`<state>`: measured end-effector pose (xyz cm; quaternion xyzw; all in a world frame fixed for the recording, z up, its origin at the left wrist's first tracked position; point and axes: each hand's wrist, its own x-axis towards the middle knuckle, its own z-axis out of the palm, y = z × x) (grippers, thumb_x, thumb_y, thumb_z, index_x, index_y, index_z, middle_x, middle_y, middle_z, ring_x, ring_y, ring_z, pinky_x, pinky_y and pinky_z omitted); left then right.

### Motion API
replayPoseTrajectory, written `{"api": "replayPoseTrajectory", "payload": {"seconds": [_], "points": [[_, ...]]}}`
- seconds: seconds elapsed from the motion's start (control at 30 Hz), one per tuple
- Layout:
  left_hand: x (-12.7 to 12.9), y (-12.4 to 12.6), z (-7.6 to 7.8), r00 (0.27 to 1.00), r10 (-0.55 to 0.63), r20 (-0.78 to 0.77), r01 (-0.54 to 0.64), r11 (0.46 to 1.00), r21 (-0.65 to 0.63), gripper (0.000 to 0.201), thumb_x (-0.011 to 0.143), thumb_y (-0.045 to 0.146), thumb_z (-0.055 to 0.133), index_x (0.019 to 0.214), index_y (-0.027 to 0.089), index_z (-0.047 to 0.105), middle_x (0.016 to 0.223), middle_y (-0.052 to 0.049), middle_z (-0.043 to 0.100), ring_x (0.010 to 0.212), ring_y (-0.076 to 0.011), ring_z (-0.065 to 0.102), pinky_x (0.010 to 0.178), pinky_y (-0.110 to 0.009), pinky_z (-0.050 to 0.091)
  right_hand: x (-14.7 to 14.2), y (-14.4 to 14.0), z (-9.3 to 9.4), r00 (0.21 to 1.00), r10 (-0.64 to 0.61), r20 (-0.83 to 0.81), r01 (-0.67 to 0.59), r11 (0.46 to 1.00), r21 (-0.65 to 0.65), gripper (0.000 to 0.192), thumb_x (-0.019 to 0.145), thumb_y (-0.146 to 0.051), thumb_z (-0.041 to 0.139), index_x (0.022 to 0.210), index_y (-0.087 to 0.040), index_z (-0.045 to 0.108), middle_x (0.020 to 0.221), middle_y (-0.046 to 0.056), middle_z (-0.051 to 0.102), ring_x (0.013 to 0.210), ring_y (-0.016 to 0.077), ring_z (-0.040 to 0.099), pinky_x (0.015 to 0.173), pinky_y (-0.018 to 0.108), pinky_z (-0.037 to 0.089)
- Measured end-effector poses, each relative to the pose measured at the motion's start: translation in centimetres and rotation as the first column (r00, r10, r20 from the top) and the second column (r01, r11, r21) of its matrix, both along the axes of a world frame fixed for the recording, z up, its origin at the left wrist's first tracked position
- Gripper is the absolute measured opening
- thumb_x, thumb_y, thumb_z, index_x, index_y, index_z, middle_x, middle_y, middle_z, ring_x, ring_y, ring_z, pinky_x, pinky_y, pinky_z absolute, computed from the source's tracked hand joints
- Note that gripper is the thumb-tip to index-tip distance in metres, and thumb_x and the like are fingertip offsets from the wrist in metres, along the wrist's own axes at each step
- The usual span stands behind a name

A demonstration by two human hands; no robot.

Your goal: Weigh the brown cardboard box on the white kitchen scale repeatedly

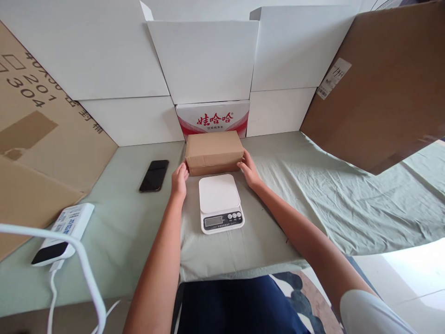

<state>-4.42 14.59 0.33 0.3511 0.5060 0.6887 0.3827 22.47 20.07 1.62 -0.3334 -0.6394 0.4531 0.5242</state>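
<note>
On the cloth-covered counter (313, 204), a brown cardboard box (213, 152) lies just behind a white kitchen scale (219, 202), in front of a red-and-white carton (212, 118). The left hand (179, 180) presses its grip against the box's left end, and the right hand (249, 170) presses against the right end, so the box is pinched between both. A black phone (154, 176) lies well to the left, and a white power bank (62, 234) nearer the edge.

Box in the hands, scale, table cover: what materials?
Brown box: looks like matte kraft cardboard, with creased edges. Scale: probably smooth white plastic, slightly glossy, with a small display. Table cover: pale green woven cloth, judging by its wrinkles and folds.
</note>
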Motion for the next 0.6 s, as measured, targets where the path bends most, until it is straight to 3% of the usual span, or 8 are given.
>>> {"api": "replayPoseTrajectory", "payload": {"seconds": [0.1,0.23,0.4,0.5,0.6], "points": [[0.2,-1.6,1.1,0.998,0.012,-0.062,-0.009,0.998,0.057,0.058,0.080,0.061,0.068,0.121,0.020,0.073,0.133,-0.015,0.069,0.133,-0.0304,0.059,0.115,-0.045,0.041,0.2,-1.0,0.8,1.000,-0.001,-0.009,0.002,0.997,0.081,0.070,0.085,-0.050,0.059,0.149,-0.034,0.038,0.159,0.002,0.043,0.140,0.0302,0.046,0.116,0.053,0.043],[1.1,-6.9,2.3,0.987,0.037,-0.159,-0.014,0.990,0.139,0.062,0.083,0.062,0.065,0.128,0.019,0.071,0.139,-0.014,0.065,0.136,-0.0311,0.056,0.116,-0.044,0.041,1.0,-4.3,1.8,0.999,-0.028,-0.018,0.031,0.979,0.203,0.071,0.088,-0.060,0.058,0.151,-0.037,0.036,0.161,0.003,0.039,0.144,0.0316,0.042,0.117,0.051,0.042],[3.0,-14.4,1.3,0.979,0.059,-0.196,-0.036,0.992,0.119,0.066,0.087,0.062,0.060,0.135,0.017,0.067,0.140,-0.015,0.064,0.138,-0.0330,0.053,0.117,-0.047,0.040,2.8,-9.7,1.1,1.000,-0.008,0.001,0.008,0.981,0.196,0.066,0.091,-0.060,0.057,0.150,-0.040,0.036,0.161,0.002,0.039,0.147,0.0318,0.038,0.119,0.053,0.039],[3.7,-16.3,0.7,0.978,0.067,-0.200,-0.048,0.994,0.101,0.070,0.086,0.065,0.058,0.136,0.016,0.066,0.141,-0.017,0.063,0.139,-0.0348,0.052,0.117,-0.048,0.040,3.6,-11.6,0.4,0.999,-0.029,0.018,0.026,0.986,0.164,0.066,0.091,-0.061,0.055,0.150,-0.041,0.035,0.161,0.001,0.037,0.147,0.0324,0.038,0.118,0.055,0.039],[3.9,-16.6,0.6,0.979,0.072,-0.192,-0.056,0.994,0.091,0.072,0.086,0.066,0.058,0.137,0.015,0.065,0.141,-0.018,0.063,0.140,-0.0349,0.051,0.117,-0.047,0.039,3.8,-12.2,0.2,0.999,-0.041,0.030,0.036,0.987,0.157,0.064,0.092,-0.061,0.054,0.150,-0.042,0.035,0.159,0.002,0.038,0.146,0.0327,0.039,0.117,0.055,0.040]]}}
